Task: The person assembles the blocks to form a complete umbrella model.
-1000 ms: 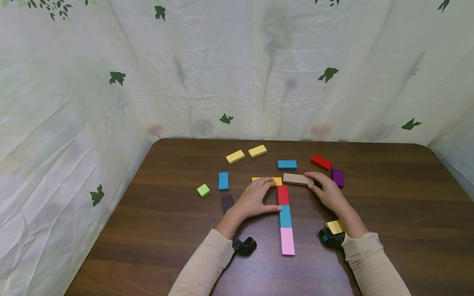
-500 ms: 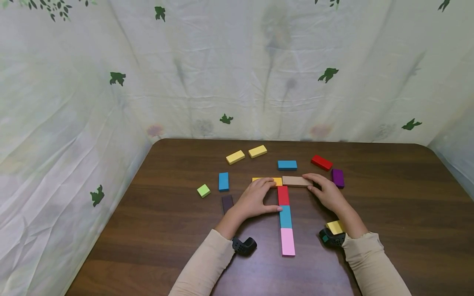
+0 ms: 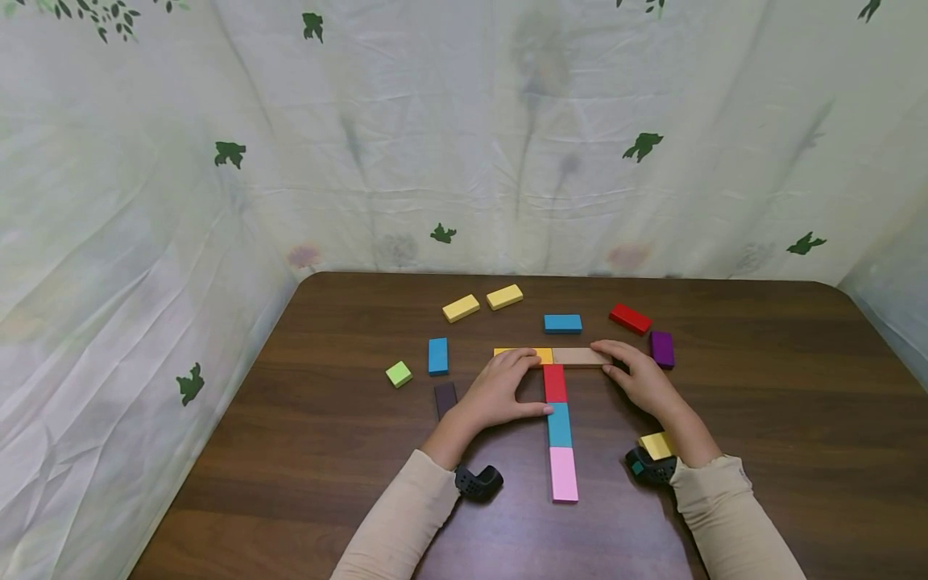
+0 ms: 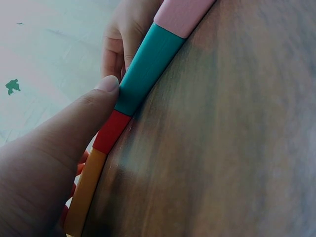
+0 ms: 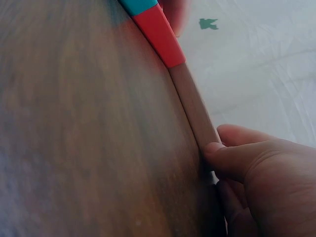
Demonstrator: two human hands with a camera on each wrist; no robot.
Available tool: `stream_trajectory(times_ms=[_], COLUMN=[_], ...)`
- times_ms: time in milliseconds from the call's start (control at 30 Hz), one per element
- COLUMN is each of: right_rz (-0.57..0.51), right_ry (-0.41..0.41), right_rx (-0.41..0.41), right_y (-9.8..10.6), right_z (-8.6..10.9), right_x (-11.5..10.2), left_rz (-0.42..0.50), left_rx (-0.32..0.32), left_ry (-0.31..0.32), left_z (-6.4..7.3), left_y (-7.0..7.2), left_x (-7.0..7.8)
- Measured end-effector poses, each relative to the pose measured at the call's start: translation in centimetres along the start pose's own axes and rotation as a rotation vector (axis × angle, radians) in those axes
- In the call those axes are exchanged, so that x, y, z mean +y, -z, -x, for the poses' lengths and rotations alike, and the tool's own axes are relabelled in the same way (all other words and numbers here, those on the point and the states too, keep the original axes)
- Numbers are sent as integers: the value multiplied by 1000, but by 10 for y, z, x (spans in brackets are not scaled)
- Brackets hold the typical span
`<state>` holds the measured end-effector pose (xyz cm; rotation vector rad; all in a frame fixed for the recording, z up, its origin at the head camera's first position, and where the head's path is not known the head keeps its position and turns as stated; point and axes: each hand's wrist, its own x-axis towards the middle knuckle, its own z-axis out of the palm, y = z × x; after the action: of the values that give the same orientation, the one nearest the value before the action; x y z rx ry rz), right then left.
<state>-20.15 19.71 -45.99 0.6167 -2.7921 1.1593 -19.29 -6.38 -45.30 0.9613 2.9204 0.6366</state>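
Note:
Pink (image 3: 563, 475), teal (image 3: 559, 425) and red (image 3: 554, 383) blocks lie end to end in a column on the table. Across its far end runs a row: a yellow-orange block (image 4: 85, 190) at left and a bare-wood block (image 3: 576, 357) at right, their ends meeting. My right hand (image 3: 638, 376) pinches the wood block's right end between thumb and fingers. Spread over the corner, my left hand (image 3: 496, 388) has its thumb against the teal block's side and its fingertips on the yellow-orange block, covering part of it.
Beyond the row lie a blue block (image 3: 562, 324), two pale yellow blocks (image 3: 504, 297), and red (image 3: 630, 318) and purple (image 3: 661, 349) ones. Left are blue (image 3: 438, 356), lime (image 3: 398, 374) and dark (image 3: 445, 399) blocks. Another yellow block (image 3: 656, 445) sits by the right wrist.
The wood block, tilted and slightly apart a second ago, has slid left and straightened against the yellow-orange block, with my right hand shifting slightly along. My left hand stays put.

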Motion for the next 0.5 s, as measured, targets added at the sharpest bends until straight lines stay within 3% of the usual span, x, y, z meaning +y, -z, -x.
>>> stream_trajectory(times_ms=[500], right_rz=[-3], right_ry=[-1], right_rx=[-1], right_y=[0], right_z=[0], right_x=[-1], left_rz=[-38], left_rx=[-3], left_ry=[0], left_z=[-1], left_y=[1], left_x=[3])
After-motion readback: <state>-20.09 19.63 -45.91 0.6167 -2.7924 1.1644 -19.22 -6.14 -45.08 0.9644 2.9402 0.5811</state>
